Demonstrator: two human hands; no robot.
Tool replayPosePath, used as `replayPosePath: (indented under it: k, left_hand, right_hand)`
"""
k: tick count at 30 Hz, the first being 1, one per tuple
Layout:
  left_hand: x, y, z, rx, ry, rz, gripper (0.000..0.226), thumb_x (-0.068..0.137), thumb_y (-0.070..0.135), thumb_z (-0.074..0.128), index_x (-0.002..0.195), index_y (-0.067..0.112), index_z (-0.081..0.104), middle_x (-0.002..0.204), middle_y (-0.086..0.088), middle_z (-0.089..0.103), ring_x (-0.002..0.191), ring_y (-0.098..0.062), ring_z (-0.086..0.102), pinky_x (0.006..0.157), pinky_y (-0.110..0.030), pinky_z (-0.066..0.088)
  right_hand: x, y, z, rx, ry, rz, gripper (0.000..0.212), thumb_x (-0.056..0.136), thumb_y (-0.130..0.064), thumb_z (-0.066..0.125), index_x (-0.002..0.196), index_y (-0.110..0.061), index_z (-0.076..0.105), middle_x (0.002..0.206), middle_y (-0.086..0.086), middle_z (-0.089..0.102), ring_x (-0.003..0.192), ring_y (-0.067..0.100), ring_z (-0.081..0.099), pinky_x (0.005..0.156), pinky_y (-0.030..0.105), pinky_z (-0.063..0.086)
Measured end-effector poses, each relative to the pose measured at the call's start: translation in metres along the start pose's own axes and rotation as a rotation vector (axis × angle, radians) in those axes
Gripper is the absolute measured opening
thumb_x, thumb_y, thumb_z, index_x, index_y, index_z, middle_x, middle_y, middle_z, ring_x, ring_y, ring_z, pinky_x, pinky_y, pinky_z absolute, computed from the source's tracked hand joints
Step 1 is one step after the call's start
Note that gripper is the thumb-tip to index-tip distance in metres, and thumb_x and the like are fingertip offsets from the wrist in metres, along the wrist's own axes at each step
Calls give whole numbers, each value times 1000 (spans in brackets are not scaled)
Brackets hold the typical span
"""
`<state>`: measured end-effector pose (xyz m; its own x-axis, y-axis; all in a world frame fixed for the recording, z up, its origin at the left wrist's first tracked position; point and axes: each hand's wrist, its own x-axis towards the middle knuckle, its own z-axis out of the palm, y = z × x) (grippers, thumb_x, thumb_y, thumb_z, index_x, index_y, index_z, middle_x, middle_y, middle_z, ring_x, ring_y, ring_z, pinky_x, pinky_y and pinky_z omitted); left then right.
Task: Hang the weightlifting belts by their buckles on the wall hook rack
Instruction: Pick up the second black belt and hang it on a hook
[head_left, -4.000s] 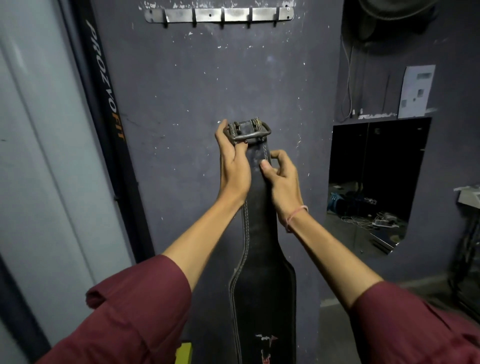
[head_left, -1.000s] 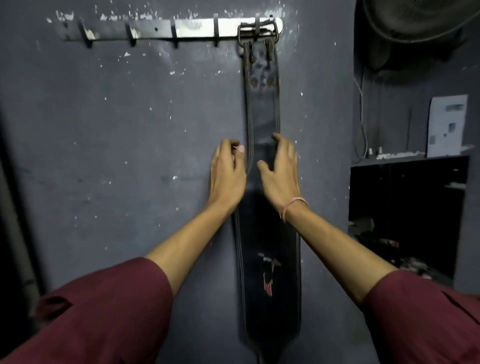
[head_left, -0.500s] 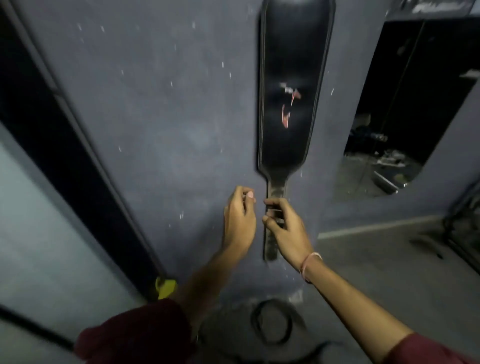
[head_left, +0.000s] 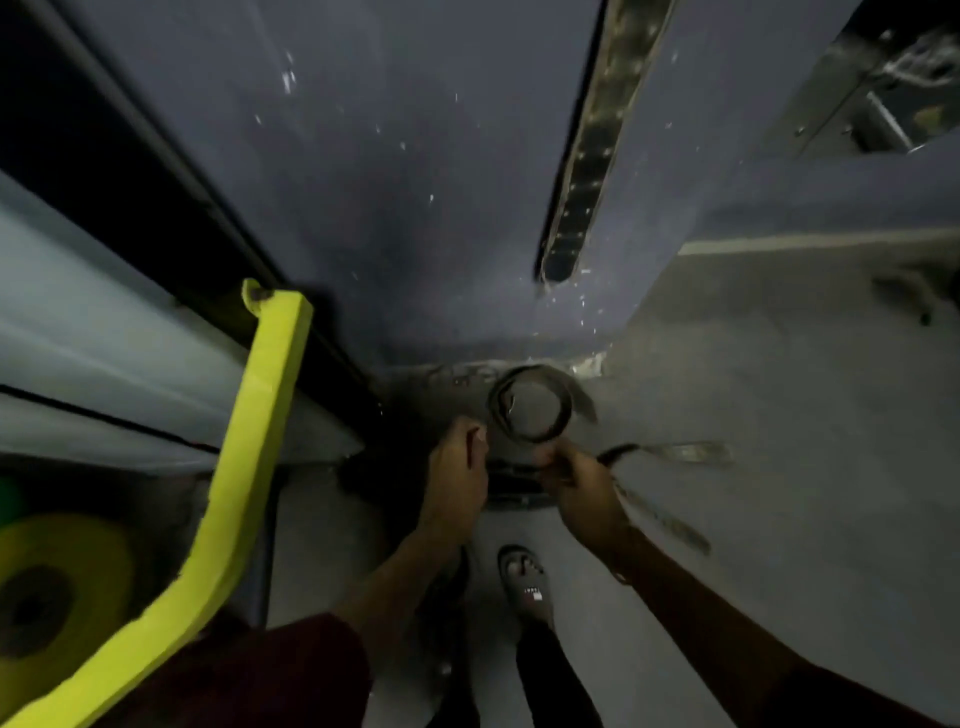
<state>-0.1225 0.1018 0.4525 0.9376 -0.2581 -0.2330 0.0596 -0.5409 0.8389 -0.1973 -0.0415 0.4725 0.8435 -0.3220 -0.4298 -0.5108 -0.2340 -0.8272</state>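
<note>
The black belt (head_left: 582, 156) that hangs on the dark wall shows only its lower strap end, at the top of the view; the hook rack is out of view. On the floor below lies a coiled belt (head_left: 530, 410) against the wall base. More dark straps (head_left: 675, 452) trail off to its right. My right hand (head_left: 576, 478) is down at the coil's near edge, fingers curled round a dark strap there. My left hand (head_left: 457, 467) hovers just left of the coil with loosely curled fingers and holds nothing. The picture is blurred.
A bright yellow machine bar (head_left: 260, 415) slants up the left side, with a yellow-green weight plate (head_left: 52, 587) below it. My sandalled foot (head_left: 524, 582) stands just behind my hands. A mirror edge (head_left: 893, 78) is at the upper right.
Both hands have left the hung belt's tail and dropped to the floor. The view has tipped down, and the right hand now grips a strap at the coiled belt.
</note>
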Motion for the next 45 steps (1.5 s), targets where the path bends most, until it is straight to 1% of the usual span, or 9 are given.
replayPosePath:
  k: [3, 6, 9, 13, 20, 26, 34, 38, 45]
  left_hand:
    - [12, -65, 37, -5, -39, -77, 13, 102, 14, 47, 97, 12, 58, 87, -7, 64, 80, -21, 62, 75, -36, 51]
    - [45, -124, 76, -46, -54, -167, 11, 104, 14, 46, 97, 15, 55, 83, -1, 59, 72, -9, 56, 64, -11, 43]
    - [83, -192, 116, -88, -29, -222, 14, 104, 17, 45, 97, 12, 55, 77, 2, 55, 68, -5, 51, 58, -6, 39]
    - [116, -287, 170, -107, -2, -312, 17, 104, 19, 45, 106, 7, 58, 77, 7, 54, 67, 1, 49, 58, -4, 39]
    - [139, -411, 239, -206, -34, -441, 31, 104, 22, 46, 128, 6, 55, 124, -6, 61, 116, -17, 57, 93, -23, 42]
    - [151, -458, 261, -187, -102, -432, 36, 105, 22, 44, 138, 8, 50, 139, -5, 55, 128, -14, 51, 103, -23, 39]
    - [136, -434, 249, -196, -80, -472, 39, 105, 22, 44, 142, 11, 47, 137, -2, 54, 129, -17, 51, 105, -28, 42]
    - [110, -378, 224, -232, -120, -501, 40, 105, 25, 44, 143, 14, 45, 134, 3, 52, 124, -10, 48, 101, -23, 38]
    - [89, -254, 168, -393, -79, -450, 42, 105, 31, 44, 143, 14, 39, 135, 1, 54, 126, -16, 53, 108, -36, 43]
  right_hand:
    - [30, 73, 21, -42, -19, 99, 21, 89, 15, 54, 108, 11, 62, 100, 19, 63, 89, 22, 58, 67, 5, 46]
    - [78, 143, 44, -85, -39, 149, 19, 89, 13, 55, 105, 9, 64, 102, 22, 65, 86, 21, 59, 67, 5, 46]
    - [140, 210, 76, -128, -77, 148, 16, 91, 10, 55, 103, 8, 65, 104, 27, 66, 95, 36, 62, 82, 35, 50]
    - [222, 293, 128, -271, -120, 90, 20, 93, 0, 57, 110, 7, 64, 110, 24, 67, 102, 33, 62, 90, 43, 49]
    - [318, 406, 197, -607, -255, 69, 49, 91, 2, 53, 139, 2, 44, 138, 24, 51, 129, 38, 47, 109, 40, 35]
    - [348, 452, 224, -880, -319, 74, 55, 91, -9, 57, 144, -13, 40, 139, 16, 52, 128, 36, 48, 104, 43, 41]
    - [325, 409, 193, -899, -254, 43, 47, 98, -14, 49, 144, -17, 42, 133, 17, 59, 124, 34, 53, 101, 42, 38]
    - [298, 343, 153, -853, -288, 16, 50, 98, -17, 49, 147, -14, 37, 133, 19, 58, 121, 37, 55, 99, 45, 45]
    - [240, 204, 91, -580, -212, 17, 49, 93, -17, 60, 141, -12, 48, 136, 18, 57, 124, 37, 53, 101, 42, 45]
